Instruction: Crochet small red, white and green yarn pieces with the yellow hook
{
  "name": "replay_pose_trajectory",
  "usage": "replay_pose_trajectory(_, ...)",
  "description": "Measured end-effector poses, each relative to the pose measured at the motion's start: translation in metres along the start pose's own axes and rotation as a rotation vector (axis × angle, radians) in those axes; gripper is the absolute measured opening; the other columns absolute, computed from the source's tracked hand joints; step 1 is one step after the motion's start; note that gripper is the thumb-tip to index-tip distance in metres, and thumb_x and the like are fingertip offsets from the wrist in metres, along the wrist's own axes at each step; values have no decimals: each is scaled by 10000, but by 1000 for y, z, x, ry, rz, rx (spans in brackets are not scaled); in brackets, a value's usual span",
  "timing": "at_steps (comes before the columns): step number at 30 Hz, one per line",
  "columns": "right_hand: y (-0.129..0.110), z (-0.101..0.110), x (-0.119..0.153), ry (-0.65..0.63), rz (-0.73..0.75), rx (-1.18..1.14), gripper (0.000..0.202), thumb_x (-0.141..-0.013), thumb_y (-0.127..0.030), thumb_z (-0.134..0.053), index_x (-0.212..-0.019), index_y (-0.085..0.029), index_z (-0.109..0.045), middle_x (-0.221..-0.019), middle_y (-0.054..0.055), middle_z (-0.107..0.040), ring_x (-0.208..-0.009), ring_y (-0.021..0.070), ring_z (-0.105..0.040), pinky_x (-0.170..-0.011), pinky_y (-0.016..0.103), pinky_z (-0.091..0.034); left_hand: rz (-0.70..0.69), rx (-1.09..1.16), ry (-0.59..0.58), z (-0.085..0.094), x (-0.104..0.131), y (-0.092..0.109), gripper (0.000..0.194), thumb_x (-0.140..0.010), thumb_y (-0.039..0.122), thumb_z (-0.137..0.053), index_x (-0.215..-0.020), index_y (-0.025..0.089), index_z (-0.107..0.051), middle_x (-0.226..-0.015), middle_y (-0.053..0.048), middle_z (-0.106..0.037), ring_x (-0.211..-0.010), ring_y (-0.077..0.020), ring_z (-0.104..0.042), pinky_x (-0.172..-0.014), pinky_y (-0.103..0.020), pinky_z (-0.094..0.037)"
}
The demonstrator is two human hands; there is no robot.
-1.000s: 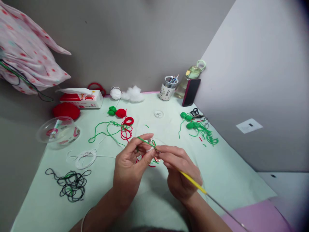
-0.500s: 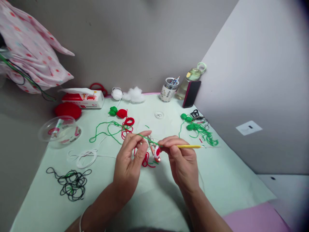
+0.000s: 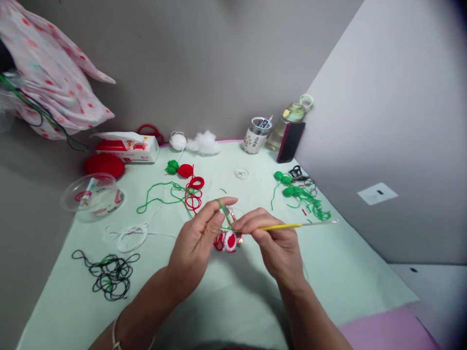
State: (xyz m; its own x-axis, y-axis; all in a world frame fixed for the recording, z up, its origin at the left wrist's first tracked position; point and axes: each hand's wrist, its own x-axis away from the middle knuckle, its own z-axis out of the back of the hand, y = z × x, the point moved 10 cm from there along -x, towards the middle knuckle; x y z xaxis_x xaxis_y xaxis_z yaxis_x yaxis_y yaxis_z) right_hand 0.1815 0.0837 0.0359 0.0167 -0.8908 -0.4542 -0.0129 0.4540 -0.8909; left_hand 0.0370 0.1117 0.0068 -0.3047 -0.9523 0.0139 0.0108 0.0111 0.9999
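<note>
My right hand (image 3: 279,245) grips a yellow-handled crochet hook (image 3: 282,227), its metal shaft sticking out to the right. Over the raised index finger of my left hand (image 3: 193,243) runs a strand of green yarn (image 3: 224,210), drawn down toward the hook. The left thumb and lower fingers are closed near the hook's working end, which the fingers partly hide. A small red and white crocheted piece (image 3: 230,241) hangs below the fingertips, between the two hands. Behind it lies a metal and orange tool (image 3: 231,214), partly covered, beside loose red yarn.
To the left are tangled black cord (image 3: 111,274), a white yarn coil (image 3: 134,237) and a clear plastic tub (image 3: 105,206). A tissue box (image 3: 140,150), white stuffing (image 3: 204,143), a pen can (image 3: 255,138), a phone (image 3: 291,142) and a bottle (image 3: 279,129) line the back. Green yarn (image 3: 306,199) lies right.
The green strand now slopes steeply from the left index finger to the hook. My right hand has tilted the hook, and the crocheted piece has swung lower and left, its red face showing.
</note>
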Motion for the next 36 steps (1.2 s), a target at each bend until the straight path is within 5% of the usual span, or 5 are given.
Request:
replay_pose_trajectory(9,-25,-4,9,16,193,341,316,-1013,-74,-610,-1168,-295,-774,-1045,60,-784,-963,196,-750,-797,325,-628,-277,-202,111,9,1,25,220,-1017,218,-600,-1131,258,-785,-948,-26,-745,-888,-198,-665,-862,-296,-479)
replay_pose_trajectory(16,-39,-4,19,89,324,505,323,-993,-43,-617,-1172,-258,-778,-1095,84,-787,-957,193,-785,-803,302,-658,-127,-83,99,8,-5,11,332,-953,255,-718,-1284,268,-728,-880,24,-752,-700,-136,-638,-696,-255,-512)
replay_pose_trajectory(23,-48,-19,23,-3,484,684,243,-1004,-45,-604,-1155,-168,-749,-1097,123,-793,-1066,204,-775,-894,319,-665,-153,-108,159,18,-5,17,279,-824,147,-801,-1060,296,-821,-883,43,-794,-893,-141,-690,-910,-246,-521)
replay_pose_trajectory(27,-52,-21,24,0,517,723,265,-1014,-59,-583,-1193,-180,-738,-1086,120,-803,-1060,220,-785,-899,365,-682,-8,68,78,13,-5,5,274,-842,188,-800,-1101,278,-806,-803,42,-774,-734,-123,-683,-728,-225,-553)
replay_pose_trajectory(36,-53,-20,30,24,548,782,303,-979,-33,-639,-1227,-178,-736,-1103,128,-796,-1085,233,-781,-892,375,-691,68,259,-28,-1,-7,3,323,-834,242,-859,-1150,252,-793,-849,23,-780,-759,-109,-716,-712,-180,-576)
